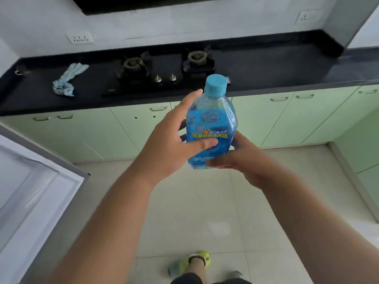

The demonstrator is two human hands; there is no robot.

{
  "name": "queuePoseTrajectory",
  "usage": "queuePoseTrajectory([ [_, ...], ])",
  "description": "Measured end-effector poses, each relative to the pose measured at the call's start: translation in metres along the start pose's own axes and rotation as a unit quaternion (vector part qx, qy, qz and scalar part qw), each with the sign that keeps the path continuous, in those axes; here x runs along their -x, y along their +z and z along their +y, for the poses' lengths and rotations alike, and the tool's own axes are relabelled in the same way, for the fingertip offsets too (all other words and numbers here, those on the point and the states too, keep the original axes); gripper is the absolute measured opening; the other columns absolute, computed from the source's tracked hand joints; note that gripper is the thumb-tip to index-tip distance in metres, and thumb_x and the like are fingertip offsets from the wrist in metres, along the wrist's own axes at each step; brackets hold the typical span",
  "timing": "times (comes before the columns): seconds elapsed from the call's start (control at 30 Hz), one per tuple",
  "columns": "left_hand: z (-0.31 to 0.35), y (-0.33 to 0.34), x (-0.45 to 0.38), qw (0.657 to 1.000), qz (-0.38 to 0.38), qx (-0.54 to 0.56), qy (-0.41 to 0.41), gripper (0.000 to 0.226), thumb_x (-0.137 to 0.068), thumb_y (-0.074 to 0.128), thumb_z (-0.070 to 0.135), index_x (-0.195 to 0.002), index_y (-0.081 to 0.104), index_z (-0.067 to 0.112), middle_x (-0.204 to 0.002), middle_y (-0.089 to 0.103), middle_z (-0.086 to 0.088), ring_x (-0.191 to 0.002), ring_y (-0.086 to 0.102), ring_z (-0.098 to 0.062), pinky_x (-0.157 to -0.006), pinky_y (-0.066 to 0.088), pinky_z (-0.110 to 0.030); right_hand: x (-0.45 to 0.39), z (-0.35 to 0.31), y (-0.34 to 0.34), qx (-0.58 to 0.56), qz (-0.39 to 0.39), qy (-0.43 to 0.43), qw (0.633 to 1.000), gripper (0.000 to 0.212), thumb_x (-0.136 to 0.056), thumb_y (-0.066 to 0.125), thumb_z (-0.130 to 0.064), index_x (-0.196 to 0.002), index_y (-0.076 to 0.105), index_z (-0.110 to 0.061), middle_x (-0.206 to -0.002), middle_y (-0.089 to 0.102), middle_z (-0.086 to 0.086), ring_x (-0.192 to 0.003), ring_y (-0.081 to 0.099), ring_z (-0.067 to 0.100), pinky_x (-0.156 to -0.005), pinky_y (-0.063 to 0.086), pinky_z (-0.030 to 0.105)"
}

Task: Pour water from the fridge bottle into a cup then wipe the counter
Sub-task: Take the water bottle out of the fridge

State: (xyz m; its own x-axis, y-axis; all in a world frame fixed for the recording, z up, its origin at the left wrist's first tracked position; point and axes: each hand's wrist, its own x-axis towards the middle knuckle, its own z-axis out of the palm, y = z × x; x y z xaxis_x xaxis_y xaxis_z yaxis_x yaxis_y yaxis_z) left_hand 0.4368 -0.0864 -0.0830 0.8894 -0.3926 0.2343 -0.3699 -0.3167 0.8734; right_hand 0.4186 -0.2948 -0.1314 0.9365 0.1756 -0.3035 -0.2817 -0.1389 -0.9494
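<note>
With the bottle (211, 124) upright in the air before the hob (164, 68), left hand (170, 144) gripping its middle and right hand (242, 158) gripping its base, steady the base and unscrew the cap (216, 84) left-handed.

I read the bottle (212, 124) as clear, glossy plastic with a shiny printed blue label (211, 136); its cap (216, 84) is matt blue plastic. The desk (266, 72) is black, smooth and polished. The cloth (65, 79) is soft, crumpled fabric. The hob knobs (158, 78) are bright metal. The floor tiles (194, 201) are glossy.
</note>
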Motion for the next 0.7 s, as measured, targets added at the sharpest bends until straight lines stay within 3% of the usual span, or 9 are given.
queuePoseTrajectory([
  [0.17,0.043,0.044,0.008,0.999,-0.031,-0.015,0.030,0.087,-0.083,0.087,0.042,-0.151,0.035,0.059,-0.142,0.058,0.023,-0.125,0.064,-0.005,-0.089,0.058,-0.016,0.061,0.005,-0.039,-0.014,0.027,-0.017,0.999,0.073,-0.073,0.089,-0.002,-0.130,0.060,-0.037,-0.123,0.073,-0.012,-0.108,0.074,0.018,-0.094,0.061,0.049],
  [0.3,0.073,0.083,0.008,0.997,-0.052,0.006,0.052,0.088,-0.081,0.089,0.045,-0.147,0.035,0.067,-0.142,0.057,0.028,-0.127,0.063,-0.006,-0.093,0.058,-0.018,0.105,0.008,-0.074,-0.023,0.066,-0.022,0.997,0.073,-0.072,0.090,-0.001,-0.128,0.060,-0.038,-0.123,0.072,-0.013,-0.105,0.075,0.015,-0.094,0.062,0.049],
  [0.5,0.100,0.140,-0.030,0.989,-0.127,0.028,0.076,0.087,-0.081,0.088,0.049,-0.149,0.035,0.064,-0.142,0.058,0.026,-0.127,0.064,-0.008,-0.094,0.060,-0.023,0.143,0.016,-0.130,-0.050,0.143,-0.004,0.988,0.078,-0.071,0.091,-0.002,-0.131,0.057,-0.038,-0.127,0.071,-0.012,-0.105,0.076,0.015,-0.092,0.062,0.045],
  [0.7,0.109,0.187,-0.096,0.972,-0.202,0.070,0.094,0.083,-0.082,0.086,0.049,-0.139,0.033,0.076,-0.134,0.060,0.034,-0.121,0.064,0.003,-0.080,0.055,-0.008,0.142,0.022,-0.186,-0.070,0.222,0.012,0.973,0.084,-0.069,0.093,-0.006,-0.137,0.056,-0.037,-0.129,0.070,-0.011,-0.106,0.075,0.015,-0.087,0.063,0.040],
])
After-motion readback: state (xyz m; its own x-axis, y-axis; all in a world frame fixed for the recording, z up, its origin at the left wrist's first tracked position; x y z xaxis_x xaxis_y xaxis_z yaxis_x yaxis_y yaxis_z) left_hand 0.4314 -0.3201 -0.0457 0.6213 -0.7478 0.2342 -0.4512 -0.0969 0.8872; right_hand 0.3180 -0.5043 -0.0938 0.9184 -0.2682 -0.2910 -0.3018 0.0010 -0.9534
